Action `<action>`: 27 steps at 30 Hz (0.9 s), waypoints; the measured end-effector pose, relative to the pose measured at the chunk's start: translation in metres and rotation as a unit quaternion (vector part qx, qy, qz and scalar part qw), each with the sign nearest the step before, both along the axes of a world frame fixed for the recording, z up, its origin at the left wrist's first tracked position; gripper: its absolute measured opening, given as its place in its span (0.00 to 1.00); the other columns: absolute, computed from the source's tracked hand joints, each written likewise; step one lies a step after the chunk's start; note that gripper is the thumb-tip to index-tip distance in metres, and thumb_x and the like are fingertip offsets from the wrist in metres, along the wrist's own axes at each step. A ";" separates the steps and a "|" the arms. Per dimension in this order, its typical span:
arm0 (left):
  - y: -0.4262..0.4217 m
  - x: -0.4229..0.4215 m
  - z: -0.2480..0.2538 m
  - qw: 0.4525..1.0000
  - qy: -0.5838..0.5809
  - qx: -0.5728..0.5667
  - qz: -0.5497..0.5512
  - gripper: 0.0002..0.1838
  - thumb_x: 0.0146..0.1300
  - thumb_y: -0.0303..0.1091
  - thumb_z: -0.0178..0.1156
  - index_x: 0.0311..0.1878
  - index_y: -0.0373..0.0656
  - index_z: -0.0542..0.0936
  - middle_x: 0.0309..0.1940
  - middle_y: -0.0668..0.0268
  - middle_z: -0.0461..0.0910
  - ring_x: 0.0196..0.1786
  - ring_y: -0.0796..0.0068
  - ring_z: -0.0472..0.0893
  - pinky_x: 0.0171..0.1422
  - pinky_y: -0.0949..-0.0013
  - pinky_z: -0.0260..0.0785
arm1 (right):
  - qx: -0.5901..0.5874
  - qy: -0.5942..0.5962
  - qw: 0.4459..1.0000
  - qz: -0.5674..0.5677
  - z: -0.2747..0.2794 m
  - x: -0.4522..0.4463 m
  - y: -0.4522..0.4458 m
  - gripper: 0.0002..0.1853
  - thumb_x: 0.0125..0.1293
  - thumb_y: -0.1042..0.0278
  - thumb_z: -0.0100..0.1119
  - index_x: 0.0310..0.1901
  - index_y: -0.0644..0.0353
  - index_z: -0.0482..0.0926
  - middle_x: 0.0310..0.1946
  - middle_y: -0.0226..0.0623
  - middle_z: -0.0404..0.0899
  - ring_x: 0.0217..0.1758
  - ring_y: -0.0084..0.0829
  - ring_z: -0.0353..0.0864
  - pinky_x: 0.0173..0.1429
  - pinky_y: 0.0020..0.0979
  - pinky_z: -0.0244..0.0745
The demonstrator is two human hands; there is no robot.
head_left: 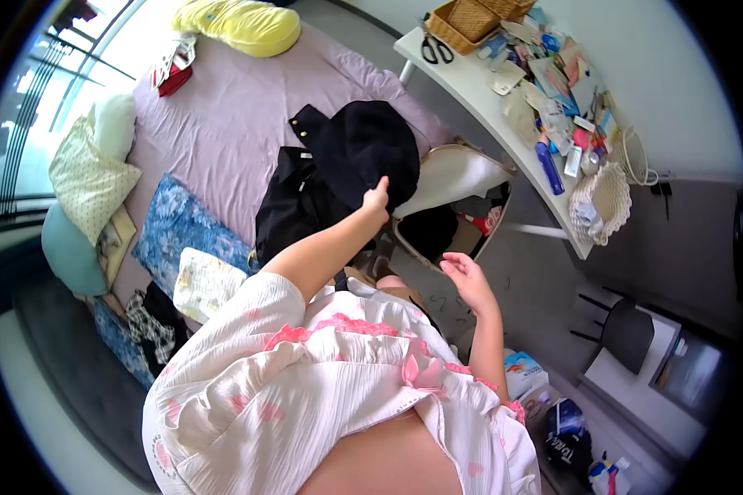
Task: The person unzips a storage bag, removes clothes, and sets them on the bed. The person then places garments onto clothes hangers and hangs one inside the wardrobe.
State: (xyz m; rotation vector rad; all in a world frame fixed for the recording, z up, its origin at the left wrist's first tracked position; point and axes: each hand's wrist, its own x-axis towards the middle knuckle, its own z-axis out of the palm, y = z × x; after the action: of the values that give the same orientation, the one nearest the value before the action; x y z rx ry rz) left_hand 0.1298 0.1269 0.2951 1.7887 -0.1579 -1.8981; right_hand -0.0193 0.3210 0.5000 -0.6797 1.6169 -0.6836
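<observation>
My left hand [377, 202] is closed on the edge of a black garment with gold buttons [370, 148], which lies bunched at the near edge of the bed. Other black clothing [285, 198] lies flat beside it, to the left. My right hand [469, 285] hangs in the air, fingers loosely bent and apart, holding nothing. Between my hands and the desk stands an open fabric storage bin [404, 239] with a white-lined lid [454, 177] raised. Dark clothes [429, 231] and a red patterned piece [485, 221] are inside it.
The bed [215, 132] carries a yellow cushion [248, 26], blue floral bedding [169, 231] and several pillows. To the right, a white desk [462, 87] holds scissors [436, 51], a wicker basket [462, 25] and cluttered small items. A dark chair [626, 334] stands farther right.
</observation>
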 end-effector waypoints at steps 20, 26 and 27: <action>-0.179 0.103 0.023 0.985 -0.117 -0.123 0.021 0.20 0.58 0.52 0.66 0.41 0.45 0.78 0.29 0.65 0.77 0.27 0.71 0.73 0.29 0.63 0.61 | -0.011 -0.032 0.996 0.081 -0.044 -0.091 -0.047 0.18 0.67 0.63 0.61 0.53 0.65 0.75 0.43 0.36 0.80 0.46 0.24 0.78 0.54 0.27 0.72; 0.041 0.196 -0.081 0.961 -0.226 -0.058 -0.151 0.14 0.53 0.42 0.68 0.22 0.43 0.81 0.17 0.68 0.75 0.21 0.73 0.72 0.27 0.66 0.63 | 0.014 -0.045 0.983 0.176 -0.090 -0.083 -0.075 0.17 0.66 0.63 0.61 0.51 0.66 0.76 0.41 0.35 0.81 0.44 0.24 0.78 0.51 0.27 0.73; 0.073 0.203 -0.081 0.944 -0.276 -0.006 -0.183 0.14 0.51 0.39 0.67 0.21 0.39 0.80 0.15 0.65 0.72 0.19 0.69 0.72 0.25 0.64 0.62 | 0.017 -0.046 0.980 0.195 -0.100 -0.078 -0.080 0.17 0.66 0.63 0.60 0.51 0.66 0.76 0.40 0.35 0.81 0.43 0.24 0.78 0.51 0.27 0.73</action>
State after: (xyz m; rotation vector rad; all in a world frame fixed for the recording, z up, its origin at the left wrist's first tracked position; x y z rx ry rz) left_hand 0.3330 0.1995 0.2139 2.3700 -0.7442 -1.5516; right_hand -0.0972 0.2411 0.4001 -0.8969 1.3546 -0.3931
